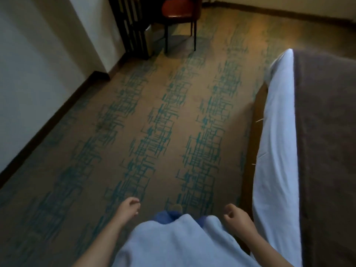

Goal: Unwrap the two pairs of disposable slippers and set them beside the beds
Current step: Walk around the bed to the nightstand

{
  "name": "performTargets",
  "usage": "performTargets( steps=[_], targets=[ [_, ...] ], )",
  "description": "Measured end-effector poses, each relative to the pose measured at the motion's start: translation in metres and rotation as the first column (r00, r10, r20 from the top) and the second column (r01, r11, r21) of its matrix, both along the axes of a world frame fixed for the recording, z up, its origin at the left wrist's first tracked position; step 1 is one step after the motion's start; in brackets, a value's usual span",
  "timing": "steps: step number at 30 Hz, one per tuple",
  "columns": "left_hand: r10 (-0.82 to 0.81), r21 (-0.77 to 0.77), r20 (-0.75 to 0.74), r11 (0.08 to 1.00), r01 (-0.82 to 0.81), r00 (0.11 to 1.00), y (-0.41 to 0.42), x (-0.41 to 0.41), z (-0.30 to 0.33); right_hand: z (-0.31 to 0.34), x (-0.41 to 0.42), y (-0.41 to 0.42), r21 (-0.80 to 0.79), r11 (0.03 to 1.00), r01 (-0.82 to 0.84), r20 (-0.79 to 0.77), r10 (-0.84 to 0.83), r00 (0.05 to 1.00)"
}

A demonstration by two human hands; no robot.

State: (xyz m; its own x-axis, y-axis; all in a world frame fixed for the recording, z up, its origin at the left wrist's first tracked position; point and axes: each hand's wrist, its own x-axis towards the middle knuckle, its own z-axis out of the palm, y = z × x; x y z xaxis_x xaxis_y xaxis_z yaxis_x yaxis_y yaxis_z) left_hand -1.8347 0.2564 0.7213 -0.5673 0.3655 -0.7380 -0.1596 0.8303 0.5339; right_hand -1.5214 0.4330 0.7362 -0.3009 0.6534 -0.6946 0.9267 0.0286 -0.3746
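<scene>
No slippers show in the head view. My left hand (128, 207) hangs low at the bottom centre-left, fingers loosely curled with nothing in them. My right hand (235, 214) hangs at the bottom right of centre, fingers curled in, also holding nothing. Between them are my light blue shirt and a dark blue foot over the carpet. A bed (277, 132) with a white sheet and a brown cover runs along the right edge, just right of my right hand.
Tan carpet (165, 122) with teal line patterns fills the floor ahead. A dark chair with a red seat (178, 10) stands at the far end beside a dark slatted unit (133, 29). A white wall (34, 64) with dark skirting runs along the left.
</scene>
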Motion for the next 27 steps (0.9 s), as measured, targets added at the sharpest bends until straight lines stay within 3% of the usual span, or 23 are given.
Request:
performTargets(
  steps=[5,10,20,27],
  targets=[
    [-0.223,0.109,-0.075,0.967,0.23,0.972,0.179,-0.056,0.034,-0.009,-0.011,0.076,0.046,0.98,0.195,0.047,-0.197,0.979],
    [-0.271,0.183,-0.088,0.942,0.283,0.958,0.33,-0.078,0.033,-0.034,-0.038,0.194,0.015,0.964,0.266,0.037,-0.267,0.963],
    [-0.178,0.071,-0.044,0.981,0.181,0.983,0.517,-0.111,0.014,-0.007,-0.118,0.516,0.092,0.954,0.285,-0.068,-0.28,0.958],
    [-0.122,0.011,0.022,0.992,0.122,0.992,0.624,-0.174,-0.005,0.004,-0.206,0.683,0.081,0.947,0.311,-0.136,-0.298,0.945]
  ],
)
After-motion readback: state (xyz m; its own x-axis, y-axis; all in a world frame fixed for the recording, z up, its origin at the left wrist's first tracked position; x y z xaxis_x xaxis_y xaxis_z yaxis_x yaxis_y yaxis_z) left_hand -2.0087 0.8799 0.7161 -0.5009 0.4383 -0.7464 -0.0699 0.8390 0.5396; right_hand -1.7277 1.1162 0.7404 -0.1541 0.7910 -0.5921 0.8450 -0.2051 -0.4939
